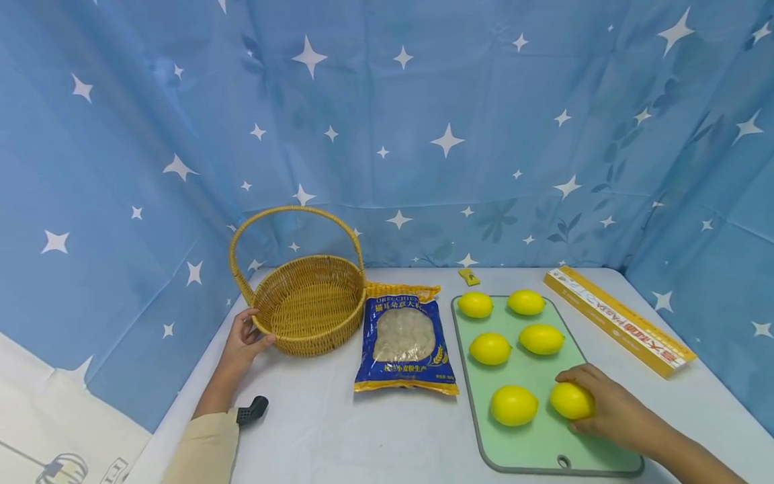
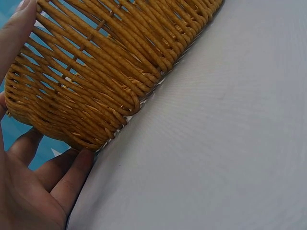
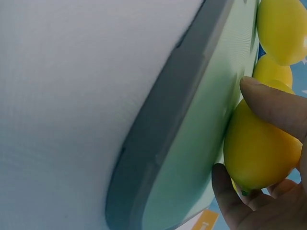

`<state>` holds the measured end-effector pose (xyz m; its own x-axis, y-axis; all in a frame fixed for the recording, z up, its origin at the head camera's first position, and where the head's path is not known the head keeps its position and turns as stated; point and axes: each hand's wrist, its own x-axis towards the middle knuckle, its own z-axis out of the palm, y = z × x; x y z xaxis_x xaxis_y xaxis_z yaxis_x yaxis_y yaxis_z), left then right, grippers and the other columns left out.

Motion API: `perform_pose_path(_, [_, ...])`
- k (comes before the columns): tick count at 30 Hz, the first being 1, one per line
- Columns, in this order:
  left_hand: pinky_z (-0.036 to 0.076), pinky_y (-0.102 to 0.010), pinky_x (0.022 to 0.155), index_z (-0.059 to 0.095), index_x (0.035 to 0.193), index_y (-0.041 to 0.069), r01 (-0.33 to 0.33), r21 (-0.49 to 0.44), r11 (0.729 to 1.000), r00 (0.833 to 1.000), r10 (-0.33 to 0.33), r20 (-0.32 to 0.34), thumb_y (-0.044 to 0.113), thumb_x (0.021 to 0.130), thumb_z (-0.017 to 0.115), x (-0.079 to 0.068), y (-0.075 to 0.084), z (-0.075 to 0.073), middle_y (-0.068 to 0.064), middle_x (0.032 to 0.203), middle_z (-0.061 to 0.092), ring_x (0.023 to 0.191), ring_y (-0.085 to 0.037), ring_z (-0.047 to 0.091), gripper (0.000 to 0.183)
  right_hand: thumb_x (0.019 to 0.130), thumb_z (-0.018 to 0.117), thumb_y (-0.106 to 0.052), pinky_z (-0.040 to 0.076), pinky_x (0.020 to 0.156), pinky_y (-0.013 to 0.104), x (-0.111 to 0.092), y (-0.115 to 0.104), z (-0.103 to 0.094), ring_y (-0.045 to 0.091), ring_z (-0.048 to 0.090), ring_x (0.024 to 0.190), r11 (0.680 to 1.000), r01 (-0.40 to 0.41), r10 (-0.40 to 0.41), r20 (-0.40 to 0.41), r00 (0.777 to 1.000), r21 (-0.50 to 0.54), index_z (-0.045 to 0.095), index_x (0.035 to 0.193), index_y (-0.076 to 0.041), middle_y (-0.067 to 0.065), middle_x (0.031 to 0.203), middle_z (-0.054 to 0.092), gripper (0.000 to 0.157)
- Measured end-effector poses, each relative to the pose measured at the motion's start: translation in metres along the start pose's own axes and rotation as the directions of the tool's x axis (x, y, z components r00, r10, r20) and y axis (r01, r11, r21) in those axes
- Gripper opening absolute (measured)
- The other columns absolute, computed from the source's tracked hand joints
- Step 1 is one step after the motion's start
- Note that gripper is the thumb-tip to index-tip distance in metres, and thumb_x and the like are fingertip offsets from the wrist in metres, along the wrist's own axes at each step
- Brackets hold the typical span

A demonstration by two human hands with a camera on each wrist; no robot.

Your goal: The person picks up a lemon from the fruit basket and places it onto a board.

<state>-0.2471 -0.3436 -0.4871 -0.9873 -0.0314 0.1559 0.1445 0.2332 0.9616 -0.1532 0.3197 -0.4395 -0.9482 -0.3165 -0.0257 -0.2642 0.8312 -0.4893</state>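
A round wicker basket (image 1: 320, 345) with a tall arched handle stands at the back left of the table. My left hand (image 1: 242, 339) grips its near left side, thumb on the front and fingers round the side; the left wrist view shows the woven wall (image 2: 105, 62) between thumb and fingers. At the right lies a green cutting board (image 1: 508, 452) with a grey rim, bearing several yellow lemons. My right hand (image 1: 611, 410) holds the nearest right lemon (image 1: 570, 401) between thumb and fingers, at the board's surface. Another lemon (image 1: 514, 405) lies just left of it.
A blue and yellow bag of pasta (image 1: 405, 339) lies between basket and board. A long orange pasta box (image 1: 619, 319) lies slanted beyond the board's right side. One small yellow packet (image 1: 468, 276) sits at the back. Blue star-patterned curtains (image 1: 447, 168) close off the back and sides.
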Motion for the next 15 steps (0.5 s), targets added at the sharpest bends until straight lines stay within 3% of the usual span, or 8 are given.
perform_pose_path(3, [0.030, -0.047, 0.106, 0.015, 0.149, 0.007, 0.001, -0.004, 1.000, 1.000, -0.001, 0.003, 0.008, 0.093, 0.066, -0.0005, 0.0013, 0.0013, -0.018, 0.160, 0.009, 0.142, -0.042, 0.021, 0.076, 0.059, 0.093, -0.028, 0.045, 0.090, 0.060, -0.0016, 0.0009, 0.0010, 0.029, 0.053, 0.107, 1.000, -0.001, 0.001, -0.008, 1.000, -0.007, 0.059, 0.122, -0.014, 0.006, 0.122, 0.053, 0.073])
perform_pose_path(9, [0.040, -0.019, 0.097, 0.014, 0.149, 0.007, 0.004, -0.007, 1.000, 1.000, -0.004, 0.014, 0.007, 0.094, 0.065, -0.0012, 0.0035, 0.0006, -0.018, 0.160, 0.009, 0.142, -0.041, 0.021, 0.075, 0.058, 0.093, -0.031, 0.046, 0.088, 0.059, -0.0029, 0.0031, 0.0014, 0.029, 0.052, 0.107, 1.000, 0.001, -0.001, -0.005, 1.000, -0.003, 0.057, 0.127, -0.014, 0.008, 0.125, 0.051, 0.079])
perform_pose_path(11, [0.039, -0.022, 0.099, 0.014, 0.149, 0.008, 0.007, -0.002, 1.000, 1.000, -0.007, 0.010, 0.007, 0.094, 0.065, -0.0014, 0.0039, -0.0002, -0.018, 0.160, 0.009, 0.142, -0.041, 0.021, 0.074, 0.059, 0.093, -0.032, 0.046, 0.088, 0.058, -0.0028, 0.0031, 0.0013, 0.029, 0.053, 0.107, 1.000, -0.004, 0.004, 0.000, 1.000, 0.004, 0.056, 0.128, -0.015, 0.008, 0.125, 0.051, 0.081])
perform_pose_path(15, [0.032, -0.042, 0.107, 0.013, 0.149, 0.008, 0.021, 0.007, 1.000, 1.000, -0.021, 0.009, 0.008, 0.094, 0.064, -0.0011, 0.0036, -0.0012, -0.016, 0.160, 0.007, 0.142, -0.040, 0.020, 0.075, 0.059, 0.092, -0.033, 0.046, 0.089, 0.057, -0.0038, 0.0025, 0.0006, 0.027, 0.053, 0.106, 1.000, -0.005, 0.005, 0.007, 1.000, 0.006, 0.057, 0.128, -0.015, 0.006, 0.124, 0.051, 0.080])
